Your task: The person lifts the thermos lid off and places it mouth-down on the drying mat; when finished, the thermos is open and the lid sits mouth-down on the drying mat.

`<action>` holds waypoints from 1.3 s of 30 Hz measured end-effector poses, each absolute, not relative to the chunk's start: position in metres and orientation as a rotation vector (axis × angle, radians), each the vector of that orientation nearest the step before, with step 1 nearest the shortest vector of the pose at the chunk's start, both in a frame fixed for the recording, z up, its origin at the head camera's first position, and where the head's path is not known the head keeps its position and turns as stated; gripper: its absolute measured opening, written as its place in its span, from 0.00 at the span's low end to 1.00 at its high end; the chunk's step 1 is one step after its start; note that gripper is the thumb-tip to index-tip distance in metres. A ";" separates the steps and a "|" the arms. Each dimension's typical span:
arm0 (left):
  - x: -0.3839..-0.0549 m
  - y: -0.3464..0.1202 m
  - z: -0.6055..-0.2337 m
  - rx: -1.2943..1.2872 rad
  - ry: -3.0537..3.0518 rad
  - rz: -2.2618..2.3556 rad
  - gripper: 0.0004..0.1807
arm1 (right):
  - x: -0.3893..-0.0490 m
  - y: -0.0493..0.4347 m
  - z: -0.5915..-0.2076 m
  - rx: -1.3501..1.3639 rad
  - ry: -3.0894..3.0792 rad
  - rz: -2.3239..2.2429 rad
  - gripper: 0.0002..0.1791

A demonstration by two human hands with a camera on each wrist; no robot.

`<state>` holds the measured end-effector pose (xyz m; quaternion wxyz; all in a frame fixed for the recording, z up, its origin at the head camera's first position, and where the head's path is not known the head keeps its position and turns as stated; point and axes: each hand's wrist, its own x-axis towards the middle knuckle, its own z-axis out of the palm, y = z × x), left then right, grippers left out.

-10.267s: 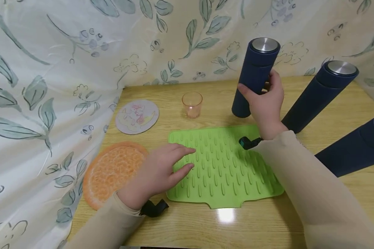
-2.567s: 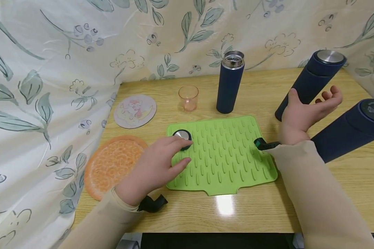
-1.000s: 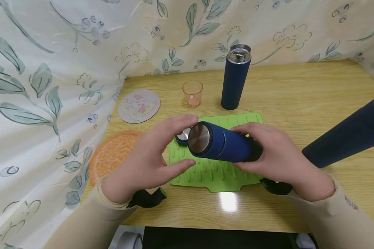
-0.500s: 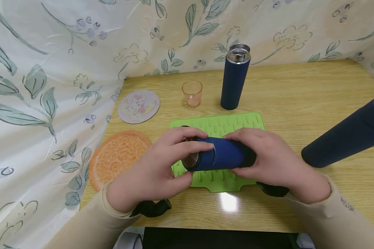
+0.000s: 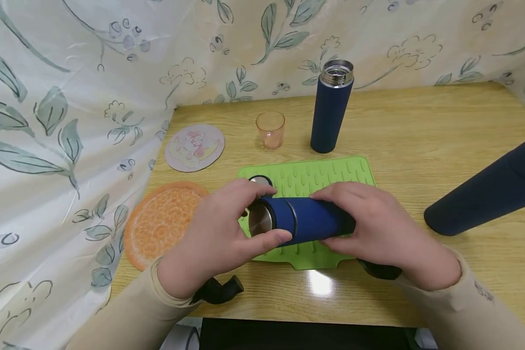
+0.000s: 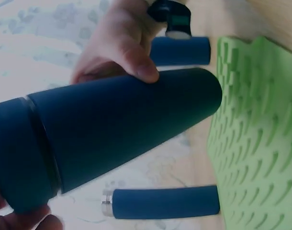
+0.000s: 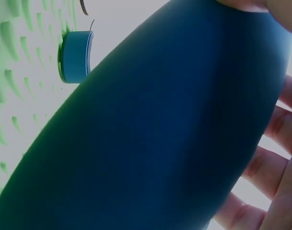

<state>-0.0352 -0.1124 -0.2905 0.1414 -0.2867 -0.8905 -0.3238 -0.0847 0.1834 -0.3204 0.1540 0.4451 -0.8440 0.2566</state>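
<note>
A navy thermos flask (image 5: 317,218) with a steel-topped lid is held tilted over the green ridged mat (image 5: 306,170), its lid end toward the left. My right hand (image 5: 376,223) grips its lower body. My left hand (image 5: 220,228) curls round the lid (image 5: 262,218), thumb in front and fingers behind. In the left wrist view, fingertips touch the lid at the lower left. A removed lid (image 5: 261,179) sits on the mat behind my left hand, partly hidden; it also shows in the right wrist view as a blue cap (image 7: 75,56).
An uncapped navy thermos (image 5: 331,107) stands behind the mat, beside a pink clear cup (image 5: 271,130). Another navy thermos (image 5: 485,187) stands at the right. Left are an orange round mat (image 5: 162,226) and a pale round coaster (image 5: 195,148). A patterned curtain (image 5: 92,58) borders the table.
Earlier, one thermos lost its lid, which went onto the mat. My right hand then brought a second thermos over the mat. My left hand closed on its lid and its fingers have since shifted.
</note>
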 end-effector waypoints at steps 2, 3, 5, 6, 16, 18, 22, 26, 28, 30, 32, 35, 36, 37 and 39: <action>-0.037 -0.114 -0.291 -0.933 -2.526 -0.925 0.40 | -0.087 0.184 -0.321 1.267 -2.422 0.747 0.48; -0.038 -0.116 -0.291 -1.014 -2.485 -0.933 0.41 | -0.087 0.185 -0.321 1.259 -2.427 0.753 0.48; -0.039 -0.119 -0.292 -1.177 -2.391 -0.958 0.40 | -0.088 0.186 -0.322 1.242 -2.440 0.765 0.48; -0.040 -0.120 -0.292 -1.251 -2.342 -0.966 0.38 | -0.089 0.186 -0.322 1.236 -2.447 0.768 0.48; -0.042 -0.124 -0.299 -1.247 -2.327 -1.023 0.34 | -0.090 0.186 -0.325 1.205 -2.485 0.780 0.48; -0.040 -0.124 -0.299 -1.106 -2.421 -1.059 0.34 | -0.089 0.185 -0.325 1.205 -2.488 0.775 0.48; -0.037 -0.123 -0.299 -0.790 -2.601 -1.022 0.35 | -0.087 0.183 -0.326 1.213 -2.513 0.753 0.46; -0.038 -0.122 -0.300 -0.710 -2.647 -0.925 0.33 | -0.086 0.182 -0.326 1.215 -2.537 0.742 0.45; -0.039 -0.124 -0.300 -0.796 -2.589 -0.926 0.38 | -0.087 0.183 -0.326 1.208 -2.530 0.745 0.46; -0.041 -0.128 -0.301 -0.950 -2.498 -0.920 0.42 | -0.087 0.184 -0.326 1.200 -2.520 0.751 0.47; -0.042 -0.131 -0.301 -1.116 -2.410 -0.922 0.43 | -0.088 0.185 -0.326 1.189 -2.519 0.756 0.47; -0.043 -0.135 -0.303 -1.303 -2.311 -0.893 0.37 | -0.089 0.186 -0.325 1.181 -2.529 0.760 0.47; -0.043 -0.135 -0.304 -1.328 -2.295 -0.884 0.36 | -0.089 0.186 -0.325 1.181 -2.531 0.759 0.47; -0.043 -0.135 -0.304 -1.337 -2.290 -0.885 0.35 | -0.089 0.186 -0.325 1.182 -2.533 0.759 0.47; -0.043 -0.135 -0.306 -1.314 -2.305 -0.907 0.34 | -0.089 0.186 -0.325 1.183 -2.533 0.758 0.47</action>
